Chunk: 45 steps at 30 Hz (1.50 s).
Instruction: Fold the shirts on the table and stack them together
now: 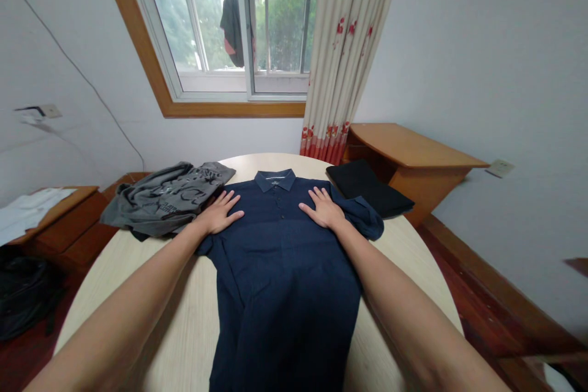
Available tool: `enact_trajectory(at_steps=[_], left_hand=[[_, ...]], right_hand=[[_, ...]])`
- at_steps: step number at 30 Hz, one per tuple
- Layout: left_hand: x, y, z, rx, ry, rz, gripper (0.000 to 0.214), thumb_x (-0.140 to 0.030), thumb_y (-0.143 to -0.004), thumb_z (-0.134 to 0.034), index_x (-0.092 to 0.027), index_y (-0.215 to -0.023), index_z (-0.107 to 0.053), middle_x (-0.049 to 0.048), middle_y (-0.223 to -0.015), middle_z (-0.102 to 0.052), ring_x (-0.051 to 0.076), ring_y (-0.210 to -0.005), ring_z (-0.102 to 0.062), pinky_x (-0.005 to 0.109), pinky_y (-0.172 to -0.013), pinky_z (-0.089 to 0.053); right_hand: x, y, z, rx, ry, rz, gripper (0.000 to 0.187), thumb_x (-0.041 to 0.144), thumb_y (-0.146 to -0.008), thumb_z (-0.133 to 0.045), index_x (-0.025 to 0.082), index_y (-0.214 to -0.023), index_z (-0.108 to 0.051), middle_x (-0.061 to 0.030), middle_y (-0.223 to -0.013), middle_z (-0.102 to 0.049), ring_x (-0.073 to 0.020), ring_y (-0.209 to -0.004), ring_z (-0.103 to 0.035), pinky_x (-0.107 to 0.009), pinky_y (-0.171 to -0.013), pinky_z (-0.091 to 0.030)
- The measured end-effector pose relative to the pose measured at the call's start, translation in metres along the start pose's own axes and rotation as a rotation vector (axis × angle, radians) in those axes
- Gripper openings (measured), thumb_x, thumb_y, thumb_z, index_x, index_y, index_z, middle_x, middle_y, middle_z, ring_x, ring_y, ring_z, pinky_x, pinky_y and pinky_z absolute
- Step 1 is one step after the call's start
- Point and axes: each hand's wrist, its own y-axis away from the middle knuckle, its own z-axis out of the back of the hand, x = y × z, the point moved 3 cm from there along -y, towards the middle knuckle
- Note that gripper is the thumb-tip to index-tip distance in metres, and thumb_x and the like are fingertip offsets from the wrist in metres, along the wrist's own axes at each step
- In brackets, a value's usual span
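Observation:
A navy blue polo shirt lies spread front side up on a round pale table, its collar at the far end and its lower part running out of view at the bottom. My left hand rests flat on the shirt's left shoulder area, fingers spread. On the opposite shoulder, my right hand presses flat, its fingers apart too. The right sleeve is bunched beyond my wrist. Part of the left sleeve is hidden under my left hand and forearm.
A crumpled grey printed garment lies on the table's far left. Folded black cloth sits at the far right. Behind stand a wooden desk, a curtain and a window. A wooden cabinet and black bag are left.

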Motion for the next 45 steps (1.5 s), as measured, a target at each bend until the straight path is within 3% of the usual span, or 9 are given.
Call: enact_trajectory(at_steps=[13,17,20,25,32,35,39,42,45], left_hand=[[-0.025,0.046,0.007,0.125,-0.129,-0.014,0.070,-0.058,-0.098,-0.028,-0.024,-0.159,-0.025,0.0069,-0.166,-0.013,0.032,-0.153,-0.010,0.057,-0.118,-0.019],[-0.055,0.064,0.019,0.131,-0.176,-0.077,0.057,-0.044,-0.096,-0.040,-0.024,-0.150,-0.046,0.0104,-0.159,-0.036,0.033,-0.146,-0.035,0.057,-0.118,-0.020],[-0.082,0.087,0.021,0.042,-0.054,-0.191,0.050,-0.042,-0.100,-0.031,-0.025,-0.138,-0.059,0.0073,-0.148,-0.054,0.026,-0.139,-0.046,0.048,-0.120,-0.023],[-0.094,0.118,0.004,0.028,0.070,-0.215,0.064,-0.060,-0.097,-0.038,-0.025,-0.150,-0.044,0.0061,-0.162,-0.031,0.028,-0.150,-0.025,0.051,-0.122,-0.020],[-0.083,0.119,0.000,0.027,0.133,-0.204,0.067,-0.061,-0.093,-0.050,-0.028,-0.151,-0.042,0.0075,-0.163,-0.030,0.030,-0.150,-0.025,0.056,-0.121,-0.017],[-0.088,0.123,0.010,-0.080,0.217,-0.293,0.048,-0.050,-0.094,-0.056,-0.027,-0.135,-0.060,0.0096,-0.153,-0.046,0.030,-0.141,-0.041,0.052,-0.118,-0.028],[-0.104,0.135,0.022,-0.049,0.472,-0.518,0.028,-0.043,-0.097,-0.056,-0.023,-0.092,-0.074,0.0074,-0.101,-0.073,0.021,-0.098,-0.065,0.036,-0.092,-0.048],[-0.114,0.142,0.022,0.099,0.578,-0.599,0.025,-0.047,-0.087,-0.070,-0.023,-0.093,-0.074,0.0039,-0.094,-0.073,0.019,-0.091,-0.065,0.031,-0.088,-0.047],[-0.117,0.144,0.017,0.189,0.536,-0.579,0.043,-0.049,-0.072,-0.084,-0.026,-0.107,-0.073,0.0034,-0.104,-0.071,0.021,-0.099,-0.063,0.033,-0.093,-0.044]], right_hand=[[0.006,0.049,0.009,0.011,0.044,0.021,0.085,0.075,-0.093,-0.024,0.021,-0.158,-0.026,-0.0086,-0.166,-0.017,-0.0290,-0.153,-0.012,-0.056,-0.116,-0.027],[0.005,0.053,0.007,0.007,0.047,0.025,0.084,0.075,-0.094,-0.023,0.021,-0.158,-0.026,-0.0084,-0.166,-0.017,-0.0294,-0.153,-0.013,-0.058,-0.116,-0.025],[0.005,0.052,0.007,0.004,0.049,0.021,0.083,0.074,-0.094,-0.025,0.021,-0.158,-0.026,-0.0076,-0.166,-0.017,-0.0297,-0.153,-0.013,-0.058,-0.116,-0.026],[0.005,0.052,0.007,-0.023,0.037,0.021,0.080,0.073,-0.094,-0.029,0.022,-0.156,-0.032,-0.0071,-0.166,-0.021,-0.0304,-0.152,-0.016,-0.059,-0.115,-0.027],[0.012,0.065,0.018,-0.175,-0.126,0.203,0.047,0.047,-0.096,-0.046,0.018,-0.128,-0.065,-0.0111,-0.140,-0.059,-0.0249,-0.133,-0.049,-0.041,-0.113,-0.035],[0.035,0.086,0.037,-0.196,-0.297,0.363,0.035,0.042,-0.095,-0.049,0.019,-0.106,-0.073,-0.0104,-0.115,-0.070,-0.0238,-0.111,-0.061,-0.038,-0.103,-0.044],[0.081,0.119,0.050,0.188,-0.488,0.516,0.034,0.048,-0.091,-0.060,0.017,-0.093,-0.074,-0.0061,-0.087,-0.072,-0.0172,-0.073,-0.063,-0.028,-0.070,-0.050],[0.107,0.138,0.046,0.507,-0.436,0.569,0.040,0.049,-0.076,-0.079,0.019,-0.102,-0.074,-0.0008,-0.086,-0.073,-0.0130,-0.066,-0.061,-0.023,-0.059,-0.042],[0.120,0.146,0.037,0.626,-0.270,0.577,0.046,0.047,-0.070,-0.085,0.022,-0.106,-0.073,0.0031,-0.079,-0.070,-0.0121,-0.064,-0.060,-0.021,-0.059,-0.039]])
